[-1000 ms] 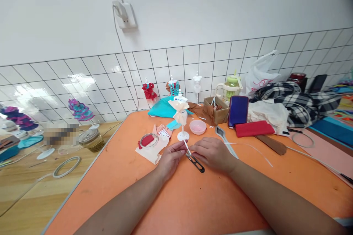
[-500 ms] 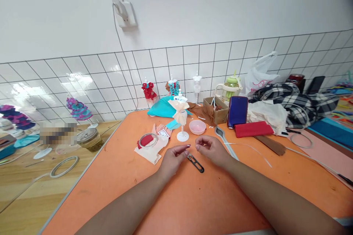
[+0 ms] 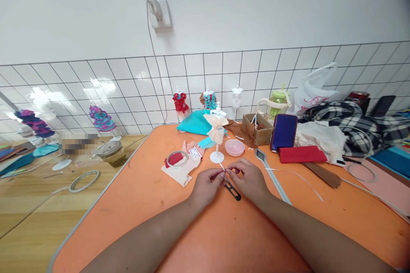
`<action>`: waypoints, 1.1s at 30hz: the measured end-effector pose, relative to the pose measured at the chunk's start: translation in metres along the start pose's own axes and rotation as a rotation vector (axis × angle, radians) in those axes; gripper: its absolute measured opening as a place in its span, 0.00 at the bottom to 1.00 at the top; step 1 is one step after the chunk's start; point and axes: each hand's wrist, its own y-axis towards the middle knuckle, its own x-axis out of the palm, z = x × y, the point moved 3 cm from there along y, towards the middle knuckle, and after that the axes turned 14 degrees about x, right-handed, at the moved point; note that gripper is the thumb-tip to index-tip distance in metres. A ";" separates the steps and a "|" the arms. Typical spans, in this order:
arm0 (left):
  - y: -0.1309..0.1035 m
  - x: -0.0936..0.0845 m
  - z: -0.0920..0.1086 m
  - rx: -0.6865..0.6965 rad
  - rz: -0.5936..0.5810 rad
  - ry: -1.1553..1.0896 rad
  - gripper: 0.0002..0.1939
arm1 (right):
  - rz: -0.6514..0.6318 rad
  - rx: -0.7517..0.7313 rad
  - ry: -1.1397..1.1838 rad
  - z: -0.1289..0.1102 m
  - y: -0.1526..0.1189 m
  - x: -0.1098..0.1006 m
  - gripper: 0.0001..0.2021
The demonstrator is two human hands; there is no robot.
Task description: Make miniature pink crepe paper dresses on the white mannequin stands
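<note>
Over the orange tabletop, my left hand [image 3: 207,184] and my right hand [image 3: 251,182] meet fingertip to fingertip, both pinched. A short, narrow white strip [image 3: 222,166], perhaps double-sided tape, pokes up between their fingertips. Below them lies a pair of black thread snips [image 3: 233,191], its tip partly hidden by my fingers. Just beyond the hands stands a small white mannequin [image 3: 217,156] dressed in pleated cream fabric [image 3: 216,130]. To its right is a pink bowl [image 3: 235,148].
Left of the mannequin, a tape roll [image 3: 177,159] rests on cream and red fabric scraps. At the right stand a cardboard box [image 3: 263,135] and a phone [image 3: 284,132], beside folded red cloth [image 3: 303,154] and a grey zipper [image 3: 272,175]. Dressed mannequins [image 3: 181,104] line the wall.
My hands have come together; they were apart before. The white strip now shows between the fingertips. The whole view has shifted slightly, while the snips stay on the table.
</note>
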 end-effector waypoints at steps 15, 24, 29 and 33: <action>0.001 -0.001 0.001 -0.037 -0.071 0.150 0.11 | 0.149 0.010 0.023 0.006 0.007 -0.011 0.06; -0.001 0.000 -0.004 0.026 -0.034 0.097 0.13 | -0.104 -0.106 -0.071 -0.004 -0.002 -0.001 0.06; -0.001 -0.002 -0.007 -0.028 -0.021 0.052 0.15 | -0.200 -0.161 -0.047 -0.001 0.003 -0.004 0.09; 0.000 -0.003 -0.006 -0.038 -0.015 0.000 0.14 | -0.185 -0.127 -0.014 0.001 0.004 -0.002 0.08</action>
